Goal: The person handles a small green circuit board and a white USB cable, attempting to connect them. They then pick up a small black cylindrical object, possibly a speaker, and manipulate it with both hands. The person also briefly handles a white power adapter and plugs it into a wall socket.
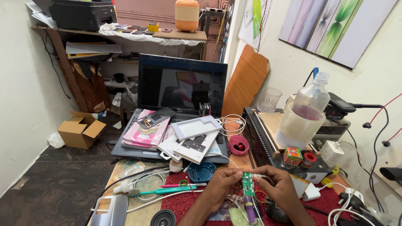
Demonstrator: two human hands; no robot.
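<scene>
A cluttered repair bench against a pale wall

An open laptop stands at the back, its keyboard buried under pink packets and white cartons. Right of it, a plastic bottle with pinkish liquid sits beside a clear glass. A teal toothbrush lies on the near bench by a blue round lid. On the floor to the left is an open cardboard box; an orange jar tops the far shelf.

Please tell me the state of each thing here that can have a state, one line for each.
Green circuit board: held upright between both hands.
Left hand: gripping the board.
Right hand: gripping the board.
Laptop: lid open, screen dark.
Plastic bottle: uncapped.
Cardboard box: flaps open.
</scene>
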